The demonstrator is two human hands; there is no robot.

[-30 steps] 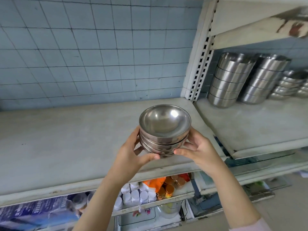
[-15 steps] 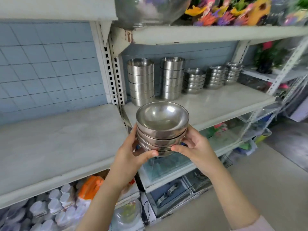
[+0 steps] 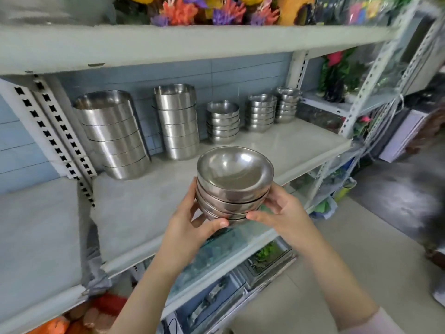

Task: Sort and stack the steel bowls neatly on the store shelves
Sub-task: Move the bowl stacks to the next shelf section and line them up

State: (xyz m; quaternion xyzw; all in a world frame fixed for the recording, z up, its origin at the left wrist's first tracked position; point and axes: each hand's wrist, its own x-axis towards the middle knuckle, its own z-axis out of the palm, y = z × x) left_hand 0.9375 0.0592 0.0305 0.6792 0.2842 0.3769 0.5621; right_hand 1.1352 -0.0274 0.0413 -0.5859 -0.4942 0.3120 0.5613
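A small stack of round steel bowls point(image 3: 234, 186) hangs in the air in front of the middle shelf point(image 3: 301, 150). My left hand point(image 3: 192, 227) grips its left side and my right hand point(image 3: 279, 210) grips its right side. Along the back of that shelf stand two tall stacks of large straight-sided bowls point(image 3: 113, 133) point(image 3: 178, 121). To their right are three lower stacks of small round bowls point(image 3: 222, 121) point(image 3: 261, 112) point(image 3: 287, 104).
A bare shelf section point(image 3: 36, 237) lies at the left, past a slotted upright point(image 3: 55, 131). The upper shelf point(image 3: 192, 42) carries artificial flowers point(image 3: 212, 8). Boxed goods fill the lower shelves point(image 3: 216, 273). Open floor point(image 3: 361, 237) is on the right.
The view has swung right, from the bare left shelf to the shelf with the bowl stacks. Both hands keep the same grip on the held stack.
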